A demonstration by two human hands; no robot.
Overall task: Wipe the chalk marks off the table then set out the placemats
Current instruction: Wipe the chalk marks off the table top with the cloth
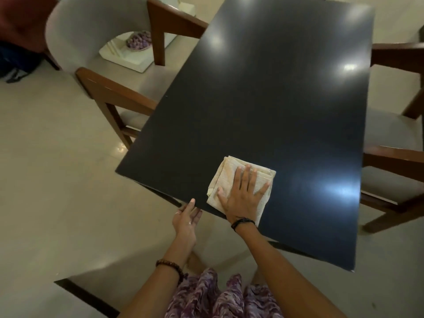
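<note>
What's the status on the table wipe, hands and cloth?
Right hand flat on folded cloth, pressing it to table. Left hand open at table's near edge. No chalk marks or placemats visible; nothing in the way.

A grey-backed chair [96, 53] with wooden arms is standing at ten o'clock. A second chair [394, 143] is sitting at three o'clock. Behind the first chair, at eleven o'clock, a cream box [128, 56] is lying on the floor [57, 180], holding a purple bundle [138, 40].
</note>
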